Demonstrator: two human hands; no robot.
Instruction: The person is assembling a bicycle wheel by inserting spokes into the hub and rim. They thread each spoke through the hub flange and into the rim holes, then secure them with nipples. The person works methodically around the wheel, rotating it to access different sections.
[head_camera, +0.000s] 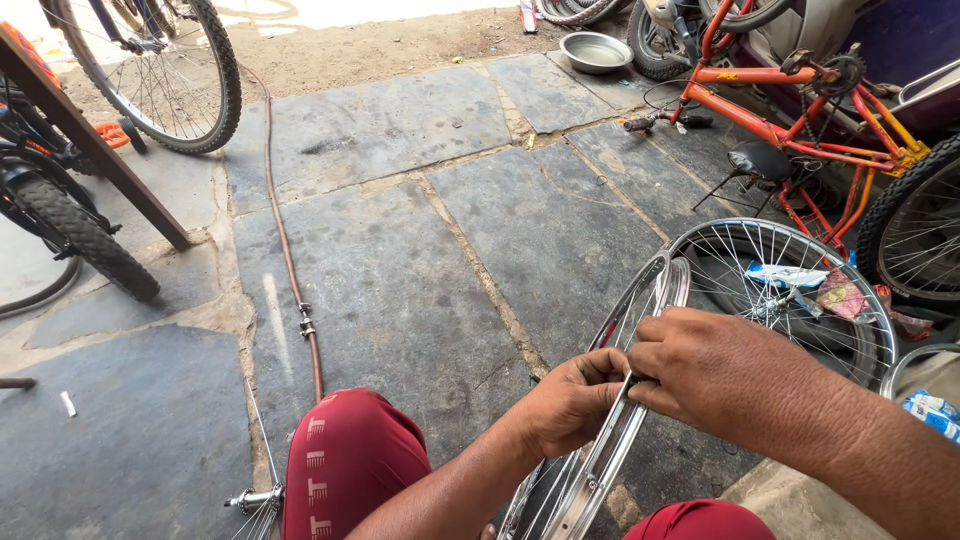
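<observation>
The person sat low over a floor of grey stone slabs (400, 270), knees in red shorts (345, 465) at the bottom of the view; between the knees stood a bare chrome bicycle wheel rim with thin steel spokes (640, 310), held on edge and tilted away, its far end near a second chrome spoked wheel (860, 300) lying flat just beyond it. The left hand (570, 405) was closed on the near edge of the rim, its fingers (600, 372) curled and pressed together over the metal; the right hand (720, 370) lay against it from the other side, its fingers (645, 375) drawn together and pinching at the same spot on the rim, though what small part sat between them could not be made out.

As a judgement, the work on the rim looked partway through; many spokes already sat in place along it, no tyre was on it, and a loose hub with spokes (255, 498) lay on the floor by the left knee. A thin brown hose with a metal joint (290, 270) ran across the slabs; an orange bicycle frame (770, 110) lay further off at right, beside a shallow steel bowl (596, 50), and a tyred wheel (175, 70) stood at top left.
</observation>
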